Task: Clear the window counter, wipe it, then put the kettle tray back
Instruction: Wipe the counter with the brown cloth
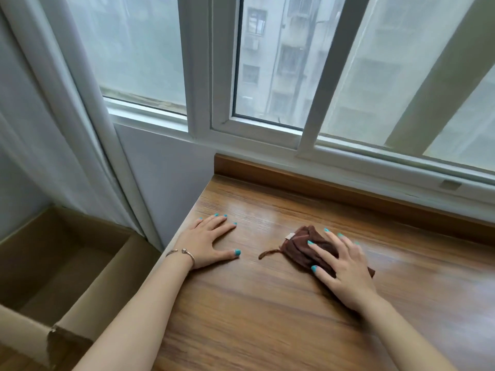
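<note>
Counter (267, 311) fills the near field: wood-grain top, glossy, running under the window.

Left hand (207, 241) lies palm down near the counter's left edge, fingers straight and spread, holding nothing. Thin bracelet (182, 253) on that wrist.

Right hand (345, 271) presses flat on the brown cloth (302, 249), fingers extended over it, not curled around it. Cloth is bunched, mostly under the palm, with a small pale tag at its far-left corner and a thin loop trailing left onto the wood. Right edge of the hand is blurred, so little-finger contact is hard to judge.

Cardboard box (80, 266), flaps open, sits lower left beside the counter, below its level.

Raised wooden lip (348, 191) runs along the counter's back edge. Behind it, white sliding window frame (203, 76), hazy glass, apartment block (281, 49) outside. Kettle tray is out of frame.
</note>
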`<state>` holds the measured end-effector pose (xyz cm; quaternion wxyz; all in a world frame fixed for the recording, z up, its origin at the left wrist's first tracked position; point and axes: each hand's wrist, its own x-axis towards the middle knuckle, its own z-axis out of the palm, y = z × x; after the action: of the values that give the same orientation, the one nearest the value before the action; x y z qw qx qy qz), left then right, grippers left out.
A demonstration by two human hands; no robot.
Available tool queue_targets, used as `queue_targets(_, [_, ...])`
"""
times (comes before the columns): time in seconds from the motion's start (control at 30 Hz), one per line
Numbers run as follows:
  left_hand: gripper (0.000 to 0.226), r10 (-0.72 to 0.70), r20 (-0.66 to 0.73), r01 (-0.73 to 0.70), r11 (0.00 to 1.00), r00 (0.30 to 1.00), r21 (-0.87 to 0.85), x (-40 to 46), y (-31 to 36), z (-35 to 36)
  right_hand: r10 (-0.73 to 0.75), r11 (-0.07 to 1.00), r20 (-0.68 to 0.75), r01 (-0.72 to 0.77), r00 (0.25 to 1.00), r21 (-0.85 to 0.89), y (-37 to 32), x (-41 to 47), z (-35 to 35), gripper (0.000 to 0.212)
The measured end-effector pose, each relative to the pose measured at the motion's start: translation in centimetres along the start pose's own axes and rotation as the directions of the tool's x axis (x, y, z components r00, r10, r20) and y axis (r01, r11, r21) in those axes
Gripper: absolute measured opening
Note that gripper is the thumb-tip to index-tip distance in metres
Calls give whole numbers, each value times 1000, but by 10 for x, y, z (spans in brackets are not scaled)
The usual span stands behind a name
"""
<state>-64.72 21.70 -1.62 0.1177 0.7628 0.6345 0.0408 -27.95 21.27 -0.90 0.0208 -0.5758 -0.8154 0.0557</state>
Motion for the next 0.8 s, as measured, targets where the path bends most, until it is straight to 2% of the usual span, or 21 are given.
queue_targets(0.07, [86, -7, -3, 7, 1000, 1000, 13, 13, -8, -1, -42, 998, 91, 46, 995, -47, -7, 15, 0, 61])
queue_targets(0.13, [89, -7, 8, 7, 999, 1000, 34, 29, -15, -4, -70, 997, 131, 74, 989, -25, -15, 33, -2, 66])
queue_targets(0.23, [90, 16, 54, -20, 998, 998, 66, 58, -25, -10, -100, 995, 128, 103, 987, -18, -31, 62, 0, 74])
queue_targets(0.33, [80, 50, 40, -54, 994, 998, 98, 83, -38, -15, -111, 994, 102, 113, 989, -13, -44, 101, -2, 79])
queue_targets(0.5, [85, 86, 23, -87, 993, 996, 76, 111, -57, -17, -157, 982, 62, 163, 986, -93, -56, 125, 3, 75])
queue_targets(0.67, [91, 147, 50, -142, 986, 988, -92, 144, -80, -25, -133, 991, 120, 128, 984, 47, -58, 123, 4, 67])
queue_targets(0.8, [85, 155, -14, -148, 912, 988, -381, 157, -92, -21, -78, 996, 120, 72, 990, 50, -73, 123, 4, 65])
